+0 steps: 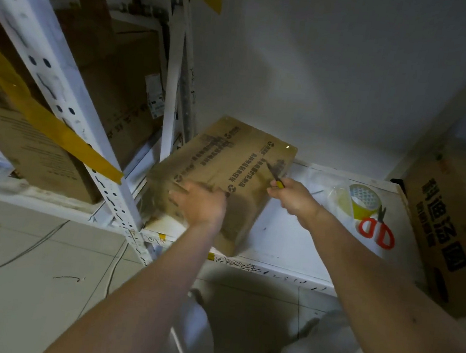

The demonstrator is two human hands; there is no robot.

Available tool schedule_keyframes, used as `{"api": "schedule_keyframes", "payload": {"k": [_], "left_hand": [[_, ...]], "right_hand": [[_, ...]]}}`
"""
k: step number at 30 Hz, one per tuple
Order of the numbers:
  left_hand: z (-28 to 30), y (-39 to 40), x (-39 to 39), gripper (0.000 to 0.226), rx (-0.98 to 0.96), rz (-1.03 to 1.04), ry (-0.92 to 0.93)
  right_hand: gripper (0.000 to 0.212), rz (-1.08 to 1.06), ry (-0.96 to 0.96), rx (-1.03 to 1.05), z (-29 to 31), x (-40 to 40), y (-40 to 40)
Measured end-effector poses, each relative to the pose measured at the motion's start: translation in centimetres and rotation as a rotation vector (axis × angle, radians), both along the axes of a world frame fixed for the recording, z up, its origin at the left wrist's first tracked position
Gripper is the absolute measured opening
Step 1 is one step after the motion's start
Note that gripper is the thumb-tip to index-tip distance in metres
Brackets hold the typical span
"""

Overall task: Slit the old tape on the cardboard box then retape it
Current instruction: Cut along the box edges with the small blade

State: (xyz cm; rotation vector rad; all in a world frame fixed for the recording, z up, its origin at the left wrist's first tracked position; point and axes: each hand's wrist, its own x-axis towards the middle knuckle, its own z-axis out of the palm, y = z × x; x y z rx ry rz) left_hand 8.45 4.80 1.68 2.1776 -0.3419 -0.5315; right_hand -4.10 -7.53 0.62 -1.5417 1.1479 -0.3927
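Observation:
A brown cardboard box [228,158] with black printed text lies on a low white shelf [291,241], blurred by motion. My left hand [201,203] rests on the box's near left part, fingers spread over its top. My right hand [293,196] grips a yellow-handled utility knife [276,178] whose dark blade touches the right side of the box top. A roll of tape [364,201] with a yellow core lies on the shelf to the right of my right hand.
Red-handled scissors [376,229] lie beside the tape roll. A large printed carton [449,227] stands at the right end of the shelf. A white perforated rack post [68,105] with yellow beams and stored cartons stands at the left. Tiled floor lies below.

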Motion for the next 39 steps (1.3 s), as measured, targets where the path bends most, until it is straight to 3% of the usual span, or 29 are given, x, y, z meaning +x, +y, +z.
{"api": "schedule_keyframes", "payload": {"k": [5,11,14,17,19,21,23,29,33,39], "left_hand": [[0.7,0.3,3.0,0.063,0.093,-0.071,-0.112],[-0.9,0.9,0.1,0.085,0.336,-0.419,-0.273],[-1.2,0.7,-0.6,0.103,0.470,-0.514,-0.282],[-1.2,1.2,0.0,0.099,0.609,-0.539,-0.351],[-1.1,1.8,1.1,0.094,0.665,-0.522,-0.373],[-1.0,2.3,2.0,0.100,0.696,-0.516,-0.357],[-0.8,2.7,2.3,0.105,0.718,-0.515,-0.326],[-0.9,3.2,2.5,0.100,0.756,-0.523,-0.340],[-0.9,4.1,3.1,0.093,0.738,-0.606,-0.384],[-1.2,5.2,3.8,0.100,0.710,-0.774,-0.456]], "right_hand": [[0.042,-0.036,0.136,-0.144,-0.9,1.6,0.6],[0.022,-0.018,0.076,-0.052,0.6,2.4,0.4],[0.031,0.010,0.087,-0.037,0.9,2.9,1.3],[0.028,0.038,0.076,0.003,1.0,3.3,2.5],[0.014,0.063,0.072,0.020,0.8,3.7,3.6],[0.009,0.088,0.070,0.002,0.2,3.8,4.8],[0.018,0.098,0.082,-0.019,-0.4,3.7,6.0],[0.019,0.083,0.096,0.002,-0.7,2.9,9.0],[0.020,0.027,0.044,0.053,-0.9,2.4,11.2],[0.019,-0.068,-0.037,0.143,-1.2,1.2,13.8]]}}
